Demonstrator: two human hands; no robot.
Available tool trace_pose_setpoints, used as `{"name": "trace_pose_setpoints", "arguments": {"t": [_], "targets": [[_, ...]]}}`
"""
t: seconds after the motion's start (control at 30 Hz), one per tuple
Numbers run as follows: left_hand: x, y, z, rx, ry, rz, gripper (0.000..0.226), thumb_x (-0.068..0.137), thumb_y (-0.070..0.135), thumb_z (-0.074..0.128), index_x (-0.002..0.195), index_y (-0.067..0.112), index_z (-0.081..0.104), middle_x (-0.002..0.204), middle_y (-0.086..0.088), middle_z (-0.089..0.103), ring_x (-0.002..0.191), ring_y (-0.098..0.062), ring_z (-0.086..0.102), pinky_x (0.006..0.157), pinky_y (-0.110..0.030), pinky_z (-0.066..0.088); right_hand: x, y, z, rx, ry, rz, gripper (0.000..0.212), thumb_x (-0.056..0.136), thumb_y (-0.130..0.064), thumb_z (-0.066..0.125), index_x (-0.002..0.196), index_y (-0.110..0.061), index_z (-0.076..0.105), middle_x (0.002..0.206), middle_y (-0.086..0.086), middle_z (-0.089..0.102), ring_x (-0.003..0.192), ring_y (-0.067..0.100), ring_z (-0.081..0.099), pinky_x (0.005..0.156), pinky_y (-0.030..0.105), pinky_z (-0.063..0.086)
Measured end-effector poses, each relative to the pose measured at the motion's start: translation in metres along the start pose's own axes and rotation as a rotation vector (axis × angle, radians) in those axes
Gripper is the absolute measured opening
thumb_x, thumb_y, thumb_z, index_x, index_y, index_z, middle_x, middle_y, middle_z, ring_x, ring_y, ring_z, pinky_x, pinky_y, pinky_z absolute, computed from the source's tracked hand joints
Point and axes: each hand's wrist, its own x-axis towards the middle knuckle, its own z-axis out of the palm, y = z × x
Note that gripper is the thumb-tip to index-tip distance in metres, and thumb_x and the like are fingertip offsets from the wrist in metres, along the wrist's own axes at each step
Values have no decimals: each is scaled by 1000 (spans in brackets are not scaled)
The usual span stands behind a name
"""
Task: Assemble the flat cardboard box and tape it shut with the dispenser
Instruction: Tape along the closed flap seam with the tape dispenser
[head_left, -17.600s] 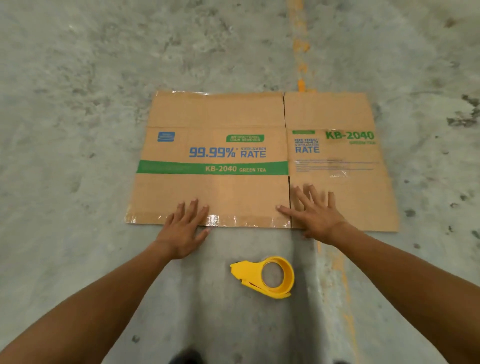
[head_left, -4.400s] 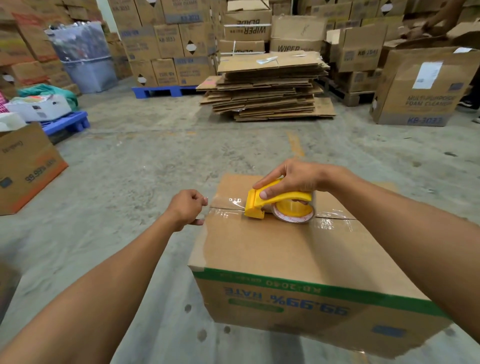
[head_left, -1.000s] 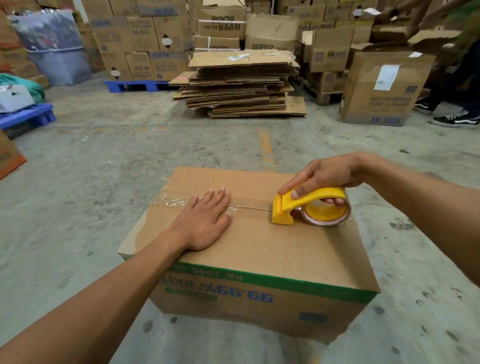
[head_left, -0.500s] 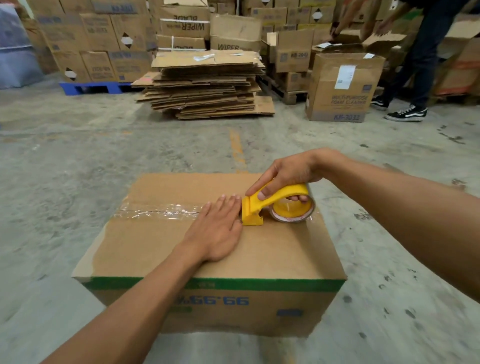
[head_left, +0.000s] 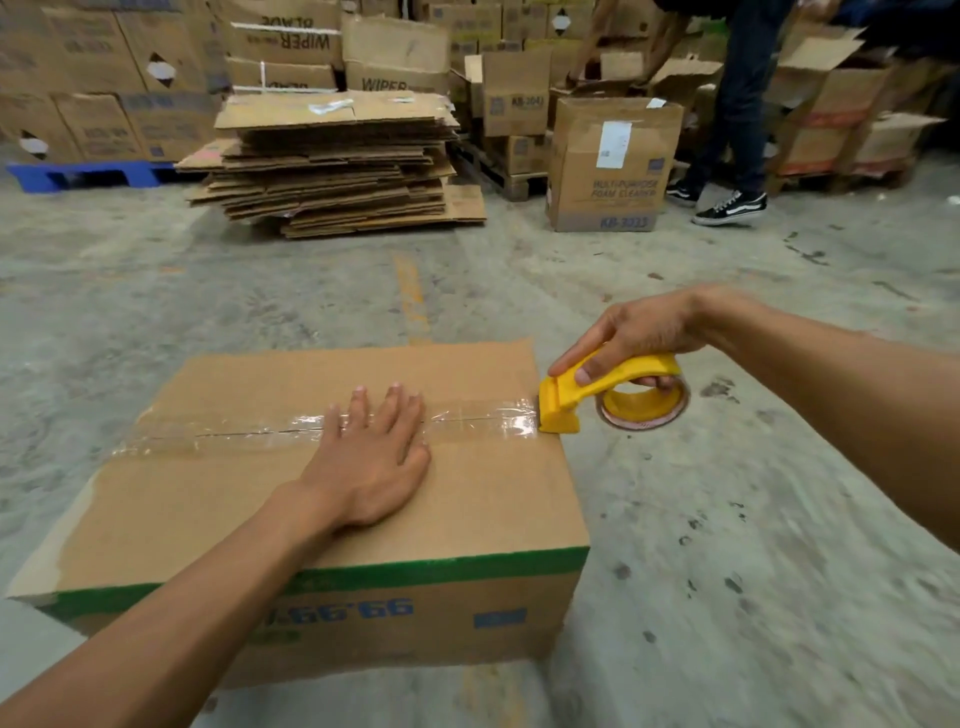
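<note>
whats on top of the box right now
A strip of clear tape runs along the box top seam, with the left hand pressed flat over it. The seam beneath that hand is hidden.

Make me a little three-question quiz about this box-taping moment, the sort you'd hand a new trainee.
1. True or false: the yellow tape dispenser has reached the right edge of the cardboard box.
2. Which hand lies flat on the clear tape strip: A) left hand, B) right hand, C) neither?
3. Fill in: behind the box, a stack of flattened ______ sits on the concrete floor.

Key
1. True; its front end sits at that edge.
2. A; the right hand grips the dispenser.
3. Cardboard boxes.
</note>
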Motion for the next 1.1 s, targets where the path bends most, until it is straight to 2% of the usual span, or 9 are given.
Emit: {"name": "trace_pose_setpoints", "arguments": {"t": [0.1,0.2,0.37,0.77,0.9,1.03,1.1], "targets": [[17,63,-4,-53,23,201,68,97,53,16,155,25,-7,162,5,-14,149,-21,-15,119,-50,-7,-1,-2,0,-3,6,-3,37,84,-25,74,120,-34,70,76,8,67,43,15,53,38,23,50],[35,107,6,-95,2,209,78,93,63,15,155,22,-8,163,5,-11,149,-19,-14,119,-50,-7,-2,2,-1,19,0,-12,38,86,-25,73,122,-33,69,77,8,68,43,15,54,39,24,51],[39,106,16,-98,66,158,88,84,77,12,155,28,-7,163,10,-9,150,-18,-12,121,-44,-5,-11,18,0,126,-30,-18,42,86,-27,70,127,-35,65,88,8,69,45,15,54,41,26,52],[35,110,18,-99,78,149,88,84,75,14,155,27,-3,163,11,-8,150,-18,-12,121,-44,-5,-19,27,-10,181,-74,46,47,81,-28,72,127,-36,65,100,15,68,46,16,55,43,26,52],[36,110,17,-101,82,150,87,84,75,15,155,27,-3,163,10,-7,150,-18,-12,121,-44,-5,-19,28,-12,160,-81,72,46,78,-30,74,124,-36,67,96,17,65,47,17,54,44,26,52],[36,110,18,-95,84,153,87,84,75,14,155,27,-3,163,10,-8,150,-18,-12,121,-44,-5,-22,28,-12,192,-67,79,48,78,-31,72,125,-35,66,67,12,61,44,16,52,42,25,50],[36,110,18,-97,84,157,87,84,75,14,155,27,-3,163,10,-8,150,-18,-12,121,-44,-5,-24,33,-12,202,-74,86,49,75,-33,74,124,-36,67,68,14,57,44,17,50,43,26,50]]}}
